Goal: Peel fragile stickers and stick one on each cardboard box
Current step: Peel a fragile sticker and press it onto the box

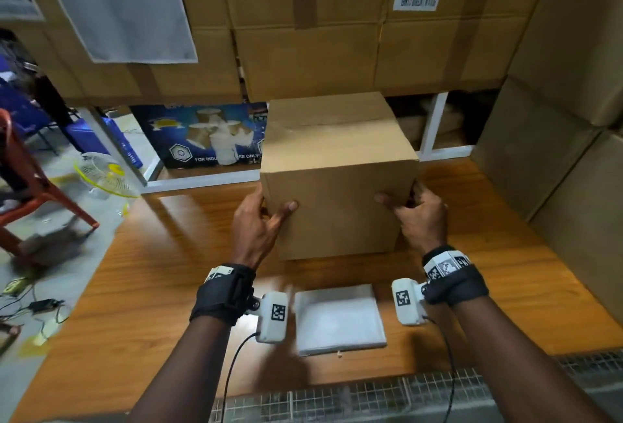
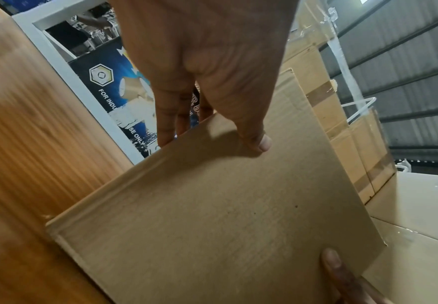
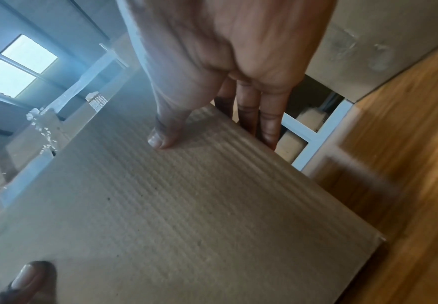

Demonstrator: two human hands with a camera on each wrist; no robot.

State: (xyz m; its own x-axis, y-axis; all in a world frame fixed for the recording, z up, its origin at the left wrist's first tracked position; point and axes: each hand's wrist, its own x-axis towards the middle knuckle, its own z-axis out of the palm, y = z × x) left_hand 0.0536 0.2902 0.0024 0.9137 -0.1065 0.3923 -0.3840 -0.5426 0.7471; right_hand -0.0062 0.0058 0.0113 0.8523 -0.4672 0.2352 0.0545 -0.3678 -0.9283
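Your left hand [image 1: 258, 223] grips the near-left vertical edge of the cardboard box [image 1: 337, 193]: thumb pressed flat on the front face, fingers [image 2: 167, 119] wrapped round onto the left side. So the box sits just right of those fingers, touching them. Wrist is low, forearm angled up toward the box, back of hand facing you.

The box stands upright on the wooden table [image 1: 161, 254] btwn both hands, brown tape along its top; no sticker shows on its front face.

Your right hand [image 1: 418, 217] mirrors this at the near-right edge: thumb on the front face, fingers [image 3: 269, 127] curled onto the right side, box just left of them, in contact.

A white stack of sheets [image 1: 338, 318] lies flat on the table near you, below the box, btwn your wrists, apart from both hands.
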